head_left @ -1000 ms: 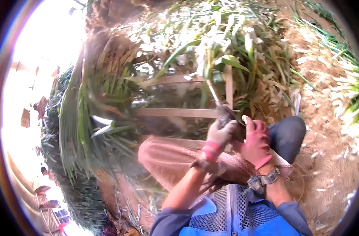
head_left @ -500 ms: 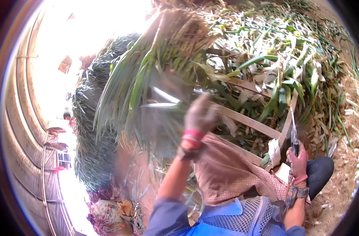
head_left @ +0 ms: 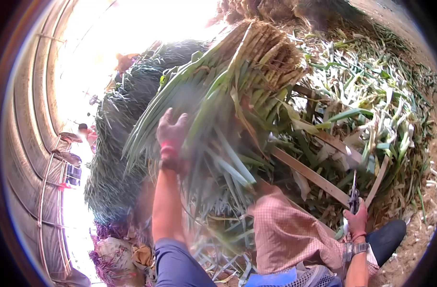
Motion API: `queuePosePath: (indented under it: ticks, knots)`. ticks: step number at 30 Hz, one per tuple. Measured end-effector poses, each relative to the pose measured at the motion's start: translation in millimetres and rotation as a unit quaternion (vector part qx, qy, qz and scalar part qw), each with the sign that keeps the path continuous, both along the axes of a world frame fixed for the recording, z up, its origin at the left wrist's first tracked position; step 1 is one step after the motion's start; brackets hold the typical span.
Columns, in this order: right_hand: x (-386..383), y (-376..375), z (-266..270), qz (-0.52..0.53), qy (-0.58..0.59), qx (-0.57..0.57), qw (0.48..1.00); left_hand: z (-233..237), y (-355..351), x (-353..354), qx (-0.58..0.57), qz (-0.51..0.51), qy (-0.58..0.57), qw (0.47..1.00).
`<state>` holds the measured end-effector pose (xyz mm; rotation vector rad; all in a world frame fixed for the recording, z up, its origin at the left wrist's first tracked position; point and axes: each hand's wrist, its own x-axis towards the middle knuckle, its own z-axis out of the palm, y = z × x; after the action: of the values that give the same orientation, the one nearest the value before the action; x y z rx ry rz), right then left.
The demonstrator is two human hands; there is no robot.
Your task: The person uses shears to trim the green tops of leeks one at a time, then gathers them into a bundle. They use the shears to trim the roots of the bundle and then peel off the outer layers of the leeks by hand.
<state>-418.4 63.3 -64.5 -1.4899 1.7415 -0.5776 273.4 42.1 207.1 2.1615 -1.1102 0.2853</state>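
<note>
My left hand, in a pale glove with a red cuff, is raised at the green leaves of a large pile of leeks. Its fingers are spread, and I see nothing gripped in them. The pile's brown roots point toward the upper right. Below and right of that hand, loose leek stalks slant across the pile's edge, partly blurred. My right hand, gloved too, is closed around the dark handle of an air gun, whose thin metal nozzle points upward beside a wooden frame.
A checked cloth covers my lap. Stripped leaves and peelings heap up beyond the wooden frame. At left stands a big stack of green bundles, with a sack below it. Another person is far off at left.
My left hand has moved left, from the near edge of the pile to over the leaves. The right hand still holds the air gun, slightly lower in view. The camera view has shifted.
</note>
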Motion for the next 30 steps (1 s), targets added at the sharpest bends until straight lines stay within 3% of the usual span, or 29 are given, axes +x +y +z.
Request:
queuePosePath:
  ticks: [3,7,12,16,20,22,23,24,26,27,30]
  knots:
    - [7,-3,-9,-0.030,0.008,-0.002,1.000,30,-30,20,0.058,0.105,-0.046,0.992]
    - [1,-6,-33,-0.084,-0.002,0.023,0.996,43,-77,77,0.097,0.128,-0.082,0.984]
    - [14,-13,-20,-0.141,-0.003,0.059,0.988,53,-144,149,0.101,0.125,-0.087,0.983]
    - [10,-9,-44,-0.173,-0.004,0.051,0.984,53,-194,202,0.138,0.044,-0.027,0.989]
    - [24,-14,-34,-0.171,0.073,0.069,0.980,30,-234,203,0.213,0.004,-0.047,0.976]
    - [25,-8,-40,-0.186,0.140,0.040,0.972,15,-236,217,0.203,-0.133,0.163,0.956]
    - [29,-9,-40,-0.190,0.141,0.038,0.971,17,-235,226,0.244,-0.151,0.049,0.957]
    - [34,-13,-37,-0.182,0.149,0.042,0.971,19,-235,218,0.241,-0.156,0.047,0.957]
    - [41,-14,-29,-0.183,0.160,0.046,0.969,26,-231,196,0.206,-0.031,0.294,0.933]
    - [43,-15,-26,-0.174,0.164,0.050,0.970,37,-228,180,0.223,0.010,0.234,0.946]
    - [53,-20,-12,-0.188,0.119,0.088,0.971,45,-222,164,0.225,0.023,0.218,0.949]
